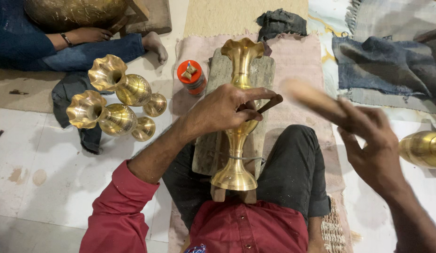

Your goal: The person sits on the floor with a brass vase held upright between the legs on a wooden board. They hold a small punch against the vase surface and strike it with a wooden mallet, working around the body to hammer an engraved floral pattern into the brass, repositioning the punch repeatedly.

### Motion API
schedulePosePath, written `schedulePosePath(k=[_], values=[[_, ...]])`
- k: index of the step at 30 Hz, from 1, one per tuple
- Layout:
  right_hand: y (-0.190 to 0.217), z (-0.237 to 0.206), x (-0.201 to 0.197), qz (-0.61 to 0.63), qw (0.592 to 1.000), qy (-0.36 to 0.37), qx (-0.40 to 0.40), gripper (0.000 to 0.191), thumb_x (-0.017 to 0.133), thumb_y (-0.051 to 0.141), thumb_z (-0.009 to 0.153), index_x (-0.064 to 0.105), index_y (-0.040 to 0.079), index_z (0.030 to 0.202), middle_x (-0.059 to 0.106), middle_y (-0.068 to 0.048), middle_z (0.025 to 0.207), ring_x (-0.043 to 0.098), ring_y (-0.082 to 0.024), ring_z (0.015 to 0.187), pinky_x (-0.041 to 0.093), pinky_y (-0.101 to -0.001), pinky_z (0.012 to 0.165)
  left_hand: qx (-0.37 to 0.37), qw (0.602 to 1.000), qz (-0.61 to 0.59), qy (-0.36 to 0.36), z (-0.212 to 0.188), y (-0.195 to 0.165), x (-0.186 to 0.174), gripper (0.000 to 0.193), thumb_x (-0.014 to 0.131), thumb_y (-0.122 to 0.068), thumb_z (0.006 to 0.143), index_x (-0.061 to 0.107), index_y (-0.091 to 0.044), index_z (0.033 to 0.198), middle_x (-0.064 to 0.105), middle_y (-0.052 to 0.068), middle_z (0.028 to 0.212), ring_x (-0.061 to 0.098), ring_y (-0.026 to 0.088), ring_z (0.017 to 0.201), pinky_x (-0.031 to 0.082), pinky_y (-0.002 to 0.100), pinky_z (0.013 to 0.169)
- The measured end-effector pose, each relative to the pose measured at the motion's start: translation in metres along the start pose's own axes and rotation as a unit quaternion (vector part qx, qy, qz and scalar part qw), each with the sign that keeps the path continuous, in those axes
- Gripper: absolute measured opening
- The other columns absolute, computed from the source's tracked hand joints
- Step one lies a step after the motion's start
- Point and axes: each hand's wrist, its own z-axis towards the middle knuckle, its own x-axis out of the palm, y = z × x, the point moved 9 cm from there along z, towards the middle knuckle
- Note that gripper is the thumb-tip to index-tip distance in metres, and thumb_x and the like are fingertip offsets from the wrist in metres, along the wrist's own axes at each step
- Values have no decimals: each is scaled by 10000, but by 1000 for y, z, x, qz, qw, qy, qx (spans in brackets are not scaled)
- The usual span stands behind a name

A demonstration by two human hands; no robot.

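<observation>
A tall brass vase (239, 117) lies lengthwise on a worn wooden block (213, 150) between my legs, its flared mouth pointing away from me. My left hand (225, 108) rests on the vase's middle and pinches a thin dark chisel-like tool (268, 104) against the metal. My right hand (368, 140) is raised to the right and grips a wooden mallet (311, 99), which is blurred by motion and sits above and right of the vase.
Two more brass vases (116, 103) lie on a dark cloth at the left. An orange-capped jar (191, 77) stands by the block. Another person's arm and foot (152, 44) are at top left with a large brass pot (72, 11). A brass piece (423, 148) sits at right edge.
</observation>
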Motion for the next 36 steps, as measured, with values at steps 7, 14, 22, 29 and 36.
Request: schedulePosePath(k=[7,14,22,29,36], values=[[-1,-23,11,129,991,-26,11,551,686,34,972,529,215,1468,648,-124,1179,652,-216,1056,584,-332,898,-17,999,13,27,-15,14,9,547,753,-70,902,599,-162,1419,813,76,941,789,116,723,667,302,749],[4,-28,21,150,988,-22,41,706,666,-46,947,457,158,1589,583,-180,1245,650,-214,1074,622,-323,914,-2,998,-34,60,-17,26,6,591,689,5,882,585,-155,1442,822,62,969,811,119,869,673,300,825],[4,-30,36,191,977,-45,81,406,716,-39,1027,538,89,1368,596,-139,1139,617,-208,998,568,-349,911,4,997,-32,76,-21,31,1,616,782,-82,870,579,-215,1436,818,60,979,807,138,855,662,352,854],[23,-16,45,424,893,-85,128,613,652,28,951,488,181,1521,629,-55,1173,620,-113,1004,567,-237,816,-6,994,-31,101,-24,43,-9,620,817,-153,883,571,-268,1441,821,45,944,803,133,816,661,351,780],[44,-16,44,249,961,-104,55,636,663,-14,937,473,176,1514,619,-112,1182,616,-207,1061,563,-313,860,-4,992,-40,124,-26,49,-9,603,808,-166,881,592,-286,1431,826,31,928,808,133,805,670,341,779]])
